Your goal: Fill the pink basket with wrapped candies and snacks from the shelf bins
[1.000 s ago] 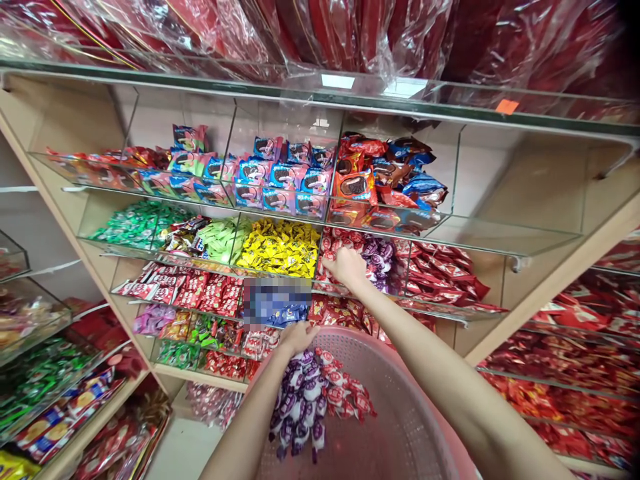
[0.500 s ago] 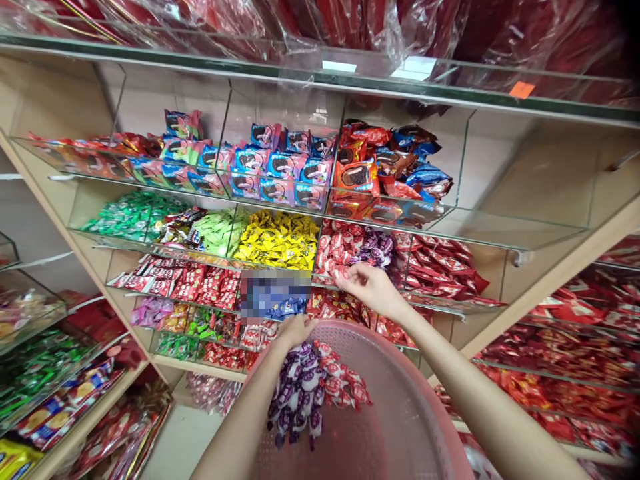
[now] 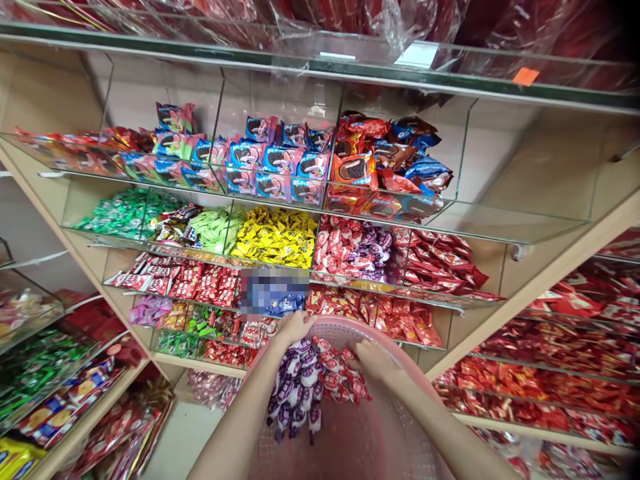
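Note:
My left hand (image 3: 294, 328) grips the far rim of a pink perforated basket (image 3: 390, 427) held up in front of the shelves. Purple-and-white candies (image 3: 295, 393) and red-and-white candies (image 3: 345, 383) are piled in the basket's far left part. My right hand (image 3: 373, 360) is down inside the basket with its fingers curled on the red-and-white candies. Just above, a glass shelf bin (image 3: 353, 250) holds the same red and purple candies.
Glass-fronted shelves hold yellow candies (image 3: 277, 237), green candies (image 3: 125, 213), blue cookie packs (image 3: 270, 167), orange and brown cookie packs (image 3: 385, 167) and red wrapped snacks (image 3: 445, 263). More shelves of sweets run along the left (image 3: 45, 373) and right (image 3: 565, 373). Red plastic-wrapped goods lie on top.
My right hand left the shelf bin of red and purple candies and dropped down into the basket onto the candy pile. My left hand kept its hold on the rim.

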`<action>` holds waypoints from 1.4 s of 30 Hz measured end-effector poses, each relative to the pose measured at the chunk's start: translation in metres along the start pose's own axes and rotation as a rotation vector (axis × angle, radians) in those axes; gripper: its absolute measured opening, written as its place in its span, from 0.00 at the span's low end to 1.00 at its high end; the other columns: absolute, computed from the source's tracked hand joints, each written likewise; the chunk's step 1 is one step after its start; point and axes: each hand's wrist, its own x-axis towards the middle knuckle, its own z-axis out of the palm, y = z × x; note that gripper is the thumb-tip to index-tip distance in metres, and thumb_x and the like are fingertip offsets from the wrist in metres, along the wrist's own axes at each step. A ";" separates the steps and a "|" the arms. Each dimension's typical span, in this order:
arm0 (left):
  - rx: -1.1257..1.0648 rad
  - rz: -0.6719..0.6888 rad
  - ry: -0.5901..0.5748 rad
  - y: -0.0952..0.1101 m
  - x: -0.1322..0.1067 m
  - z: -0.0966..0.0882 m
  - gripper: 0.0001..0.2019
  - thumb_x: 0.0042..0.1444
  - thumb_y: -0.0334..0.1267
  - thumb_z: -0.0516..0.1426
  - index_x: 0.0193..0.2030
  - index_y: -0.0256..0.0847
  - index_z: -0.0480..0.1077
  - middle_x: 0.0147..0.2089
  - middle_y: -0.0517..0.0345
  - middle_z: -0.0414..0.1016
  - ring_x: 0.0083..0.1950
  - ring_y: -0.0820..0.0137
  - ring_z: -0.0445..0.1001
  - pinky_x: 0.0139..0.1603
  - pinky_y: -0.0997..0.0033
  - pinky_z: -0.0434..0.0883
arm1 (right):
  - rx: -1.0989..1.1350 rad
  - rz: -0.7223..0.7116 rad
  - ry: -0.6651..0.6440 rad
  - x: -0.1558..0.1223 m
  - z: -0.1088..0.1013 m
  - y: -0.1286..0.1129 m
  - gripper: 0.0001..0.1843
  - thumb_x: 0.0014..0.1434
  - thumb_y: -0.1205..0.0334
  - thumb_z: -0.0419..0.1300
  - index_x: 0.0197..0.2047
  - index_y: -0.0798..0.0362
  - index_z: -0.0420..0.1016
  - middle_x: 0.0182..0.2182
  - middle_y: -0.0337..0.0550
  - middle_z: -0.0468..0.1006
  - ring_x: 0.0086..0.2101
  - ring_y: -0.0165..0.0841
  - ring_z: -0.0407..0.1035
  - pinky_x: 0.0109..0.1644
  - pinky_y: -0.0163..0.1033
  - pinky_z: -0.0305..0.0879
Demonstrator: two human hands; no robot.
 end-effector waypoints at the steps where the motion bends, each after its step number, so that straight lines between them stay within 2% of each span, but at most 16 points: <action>1: 0.002 0.001 0.001 0.000 0.000 0.000 0.29 0.52 0.62 0.38 0.34 0.45 0.71 0.36 0.54 0.76 0.39 0.63 0.73 0.35 0.71 0.64 | -0.039 -0.023 -0.012 -0.001 0.003 -0.002 0.12 0.55 0.56 0.53 0.36 0.55 0.70 0.35 0.49 0.74 0.38 0.38 0.68 0.41 0.38 0.60; 9: 0.015 -0.003 0.001 0.001 0.000 0.000 0.29 0.52 0.62 0.39 0.35 0.44 0.71 0.38 0.53 0.76 0.39 0.63 0.73 0.35 0.71 0.64 | -0.090 0.027 -0.039 -0.004 0.009 -0.022 0.13 0.55 0.63 0.53 0.44 0.52 0.68 0.41 0.51 0.73 0.38 0.38 0.70 0.40 0.40 0.64; 14: 0.030 0.012 0.002 0.000 0.000 0.000 0.29 0.52 0.62 0.38 0.35 0.45 0.71 0.36 0.52 0.76 0.39 0.62 0.73 0.35 0.69 0.64 | -0.092 0.083 -0.034 -0.007 0.007 -0.031 0.12 0.55 0.64 0.54 0.43 0.54 0.68 0.42 0.51 0.71 0.39 0.40 0.70 0.36 0.39 0.65; 21: 0.024 0.013 0.007 0.003 -0.003 -0.004 0.28 0.53 0.61 0.39 0.35 0.46 0.71 0.37 0.53 0.76 0.40 0.62 0.73 0.36 0.70 0.65 | -0.018 0.109 0.157 -0.012 -0.007 -0.025 0.13 0.58 0.58 0.50 0.44 0.55 0.66 0.44 0.52 0.70 0.38 0.39 0.69 0.37 0.38 0.62; 24: 0.012 0.007 0.004 0.004 -0.005 -0.006 0.27 0.53 0.60 0.39 0.34 0.46 0.72 0.38 0.53 0.76 0.41 0.63 0.73 0.37 0.70 0.65 | 0.112 0.052 0.267 -0.013 -0.030 -0.021 0.13 0.60 0.56 0.46 0.40 0.53 0.67 0.39 0.47 0.72 0.36 0.35 0.69 0.36 0.35 0.60; 28: -0.006 -0.009 -0.004 0.003 -0.006 -0.008 0.27 0.53 0.60 0.39 0.36 0.45 0.71 0.39 0.53 0.76 0.42 0.62 0.73 0.37 0.70 0.65 | 0.298 -0.022 0.513 -0.008 -0.087 -0.026 0.15 0.60 0.53 0.45 0.42 0.52 0.66 0.30 0.41 0.72 0.30 0.30 0.67 0.34 0.33 0.58; 31: -0.017 -0.014 -0.001 0.002 -0.005 -0.006 0.27 0.53 0.60 0.39 0.35 0.45 0.71 0.39 0.53 0.76 0.42 0.63 0.73 0.37 0.70 0.64 | 0.295 -0.034 0.714 0.007 -0.135 -0.033 0.16 0.60 0.51 0.46 0.38 0.53 0.67 0.27 0.41 0.70 0.29 0.31 0.65 0.34 0.33 0.57; 34: -0.026 0.000 0.003 0.001 -0.005 -0.005 0.27 0.53 0.60 0.39 0.35 0.45 0.71 0.39 0.54 0.76 0.41 0.63 0.73 0.37 0.70 0.64 | 0.194 -0.012 0.887 0.037 -0.172 -0.038 0.16 0.58 0.51 0.48 0.38 0.53 0.67 0.33 0.44 0.70 0.36 0.34 0.64 0.40 0.36 0.57; 37: -0.034 0.015 0.001 0.001 -0.005 -0.005 0.27 0.54 0.59 0.39 0.34 0.45 0.71 0.38 0.54 0.76 0.42 0.63 0.73 0.37 0.71 0.64 | 0.101 0.098 0.923 0.072 -0.194 -0.042 0.19 0.56 0.48 0.49 0.39 0.54 0.68 0.35 0.47 0.69 0.38 0.37 0.63 0.41 0.39 0.57; 42: -0.024 0.013 0.009 0.002 -0.007 -0.007 0.27 0.55 0.58 0.37 0.33 0.45 0.71 0.37 0.54 0.76 0.41 0.62 0.73 0.36 0.70 0.64 | 0.056 0.291 0.807 0.107 -0.204 -0.049 0.26 0.53 0.41 0.49 0.39 0.56 0.70 0.36 0.52 0.69 0.38 0.40 0.64 0.39 0.41 0.58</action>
